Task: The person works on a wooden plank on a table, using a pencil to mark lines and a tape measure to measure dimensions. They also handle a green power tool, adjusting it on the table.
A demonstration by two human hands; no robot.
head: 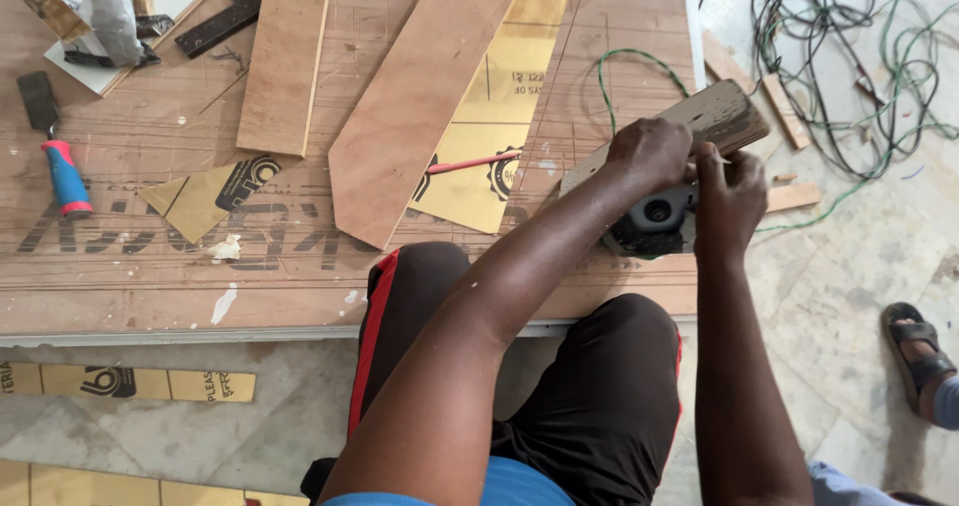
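Left hand closed over top of dark power tool, pressing worn wood block above it. Right hand grips tool's right side, fingers curled. Tool sits at right edge of plywood sheet, near green cable. Red pencil lies just left.

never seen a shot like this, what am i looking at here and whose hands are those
This is one picture from a camera worn on a person's head, looking down at their own two bare hands and their knees in dark shorts. The left hand and right hand are both closed on a weathered grey wooden block and a dark power tool under it, at the edge of a large brown plywood sheet. On the sheet lie a long pointed plywood strip, a rectangular plywood offcut, a scraper with a red and blue handle and a red pencil. Tangled green and black wires lie on the tiled floor. The sandalled foot at right belongs to another person.
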